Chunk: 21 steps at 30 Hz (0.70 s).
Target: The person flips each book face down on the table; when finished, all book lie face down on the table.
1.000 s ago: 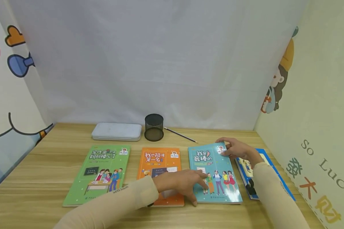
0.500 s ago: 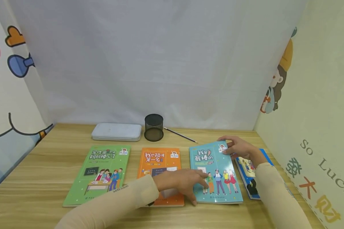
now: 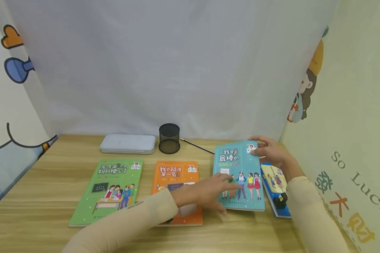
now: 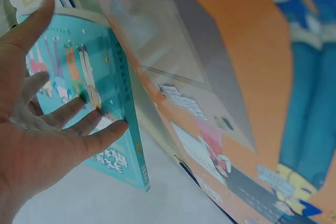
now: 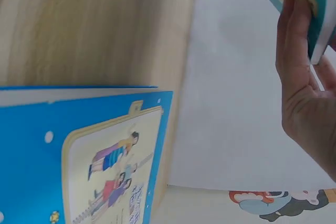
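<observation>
A teal book (image 3: 237, 165) is raised off the table and tilted, its far end higher. My right hand (image 3: 272, 153) grips its upper right corner, thumb on the front cover and fingers behind, as the right wrist view shows at the book's edge (image 5: 321, 30). My left hand (image 3: 209, 192) is held over the lower left part of the teal book, fingers spread; in the left wrist view the fingers (image 4: 73, 111) lie in front of the cover, and contact cannot be told. Beneath the left forearm lies an orange book (image 3: 177, 174), partly hidden.
A green book (image 3: 114, 189) lies at the left. To the right, a blue book (image 5: 37, 145) lies partly under the right forearm. Along the back stand a pale pencil case (image 3: 128, 144) and a black mesh pen cup (image 3: 169, 138), with a pencil (image 3: 196, 145) beside it.
The teal book has risen from the table and shifted away and slightly right in my right hand. My left hand's fingers have spread and lifted a little.
</observation>
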### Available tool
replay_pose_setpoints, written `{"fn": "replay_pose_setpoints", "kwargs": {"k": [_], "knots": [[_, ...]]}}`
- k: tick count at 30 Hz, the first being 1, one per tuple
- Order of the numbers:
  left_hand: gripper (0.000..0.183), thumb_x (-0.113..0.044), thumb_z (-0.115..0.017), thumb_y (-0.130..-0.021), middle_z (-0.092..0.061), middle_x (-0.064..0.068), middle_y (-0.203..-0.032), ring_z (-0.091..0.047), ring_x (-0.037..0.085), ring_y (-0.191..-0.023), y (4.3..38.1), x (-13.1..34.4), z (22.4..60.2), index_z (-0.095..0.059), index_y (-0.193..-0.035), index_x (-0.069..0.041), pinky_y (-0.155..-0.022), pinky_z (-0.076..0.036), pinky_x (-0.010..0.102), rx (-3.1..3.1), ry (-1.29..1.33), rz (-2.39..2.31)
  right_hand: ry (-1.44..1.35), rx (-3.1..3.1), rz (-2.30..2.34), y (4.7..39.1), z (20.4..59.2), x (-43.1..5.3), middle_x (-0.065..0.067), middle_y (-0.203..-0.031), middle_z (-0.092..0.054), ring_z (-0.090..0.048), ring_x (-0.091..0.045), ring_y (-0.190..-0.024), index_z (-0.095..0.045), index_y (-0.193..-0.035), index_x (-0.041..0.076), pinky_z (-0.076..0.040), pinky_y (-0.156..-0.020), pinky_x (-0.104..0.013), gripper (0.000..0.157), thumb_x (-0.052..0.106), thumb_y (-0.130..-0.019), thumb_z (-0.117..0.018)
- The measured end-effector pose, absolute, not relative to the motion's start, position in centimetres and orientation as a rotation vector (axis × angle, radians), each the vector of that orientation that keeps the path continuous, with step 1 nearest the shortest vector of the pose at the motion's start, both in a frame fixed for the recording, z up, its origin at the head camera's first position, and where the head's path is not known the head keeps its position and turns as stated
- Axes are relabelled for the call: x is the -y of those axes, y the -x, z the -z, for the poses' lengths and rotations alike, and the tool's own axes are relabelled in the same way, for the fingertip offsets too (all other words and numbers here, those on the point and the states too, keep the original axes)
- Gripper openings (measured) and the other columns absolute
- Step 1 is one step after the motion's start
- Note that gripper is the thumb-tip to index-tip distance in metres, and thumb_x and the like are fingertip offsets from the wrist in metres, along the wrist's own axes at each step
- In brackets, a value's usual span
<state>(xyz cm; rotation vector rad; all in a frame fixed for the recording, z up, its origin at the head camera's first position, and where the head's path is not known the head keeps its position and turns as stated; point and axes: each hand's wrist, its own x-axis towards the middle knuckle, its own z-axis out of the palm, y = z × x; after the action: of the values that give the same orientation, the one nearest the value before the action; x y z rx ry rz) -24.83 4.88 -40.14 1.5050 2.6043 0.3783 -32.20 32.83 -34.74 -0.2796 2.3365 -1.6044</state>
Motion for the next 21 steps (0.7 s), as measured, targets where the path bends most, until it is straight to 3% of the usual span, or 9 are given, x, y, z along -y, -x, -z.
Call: {"fn": "replay_pose_setpoints", "kwargs": {"k": [7,11,15,21], "knots": [[0.107,-0.049,-0.084,-0.075,-0.02,0.01,-0.165,-0.026,0.03,-0.151,24.6,-5.9,39.3,-0.018,-0.159,-0.039,-0.116,-0.038,0.048,-2.618,-1.519,-0.575,0.333,-2.283,1.819,31.9,33.3,-32.3,0.004,-0.099,-0.072,-0.073,-0.014,-0.081,-0.053,-0.125,0.025,-0.062,-0.071,-0.034,0.036,0.001,-0.098,-0.057],[0.106,-0.052,-0.083,-0.075,-0.018,0.01,-0.167,-0.024,0.031,-0.152,24.3,-6.5,39.1,-0.02,-0.159,-0.04,-0.118,-0.033,0.052,-2.653,-1.491,-0.64,0.271,-2.295,1.874,31.5,32.8,-31.6,0.006,-0.097,-0.071,-0.073,-0.013,-0.078,-0.052,-0.126,0.021,-0.062,-0.07,-0.031,0.035,0.002,-0.097,-0.058],[0.103,-0.055,-0.083,-0.074,-0.021,0.01,-0.165,-0.029,0.031,-0.15,24.2,-7.2,38.8,-0.026,-0.158,-0.035,-0.116,-0.037,0.05,-2.695,-1.504,-0.708,0.185,-2.312,1.915,31.2,32.4,-31.0,0.006,-0.095,-0.07,-0.072,-0.012,-0.076,-0.05,-0.129,0.015,-0.061,-0.068,-0.03,0.036,0.003,-0.097,-0.059],[0.103,-0.062,-0.081,-0.072,-0.024,0.014,-0.164,-0.031,0.031,-0.149,24.1,-8.4,37.9,-0.03,-0.157,-0.034,-0.114,-0.041,0.045,-2.776,-1.51,-0.739,0.05,-2.356,1.945,31.2,31.7,-30.1,0.007,-0.091,-0.069,-0.071,-0.01,-0.073,-0.051,-0.126,0.02,-0.061,-0.068,-0.027,0.032,0.006,-0.098,-0.058]]}}
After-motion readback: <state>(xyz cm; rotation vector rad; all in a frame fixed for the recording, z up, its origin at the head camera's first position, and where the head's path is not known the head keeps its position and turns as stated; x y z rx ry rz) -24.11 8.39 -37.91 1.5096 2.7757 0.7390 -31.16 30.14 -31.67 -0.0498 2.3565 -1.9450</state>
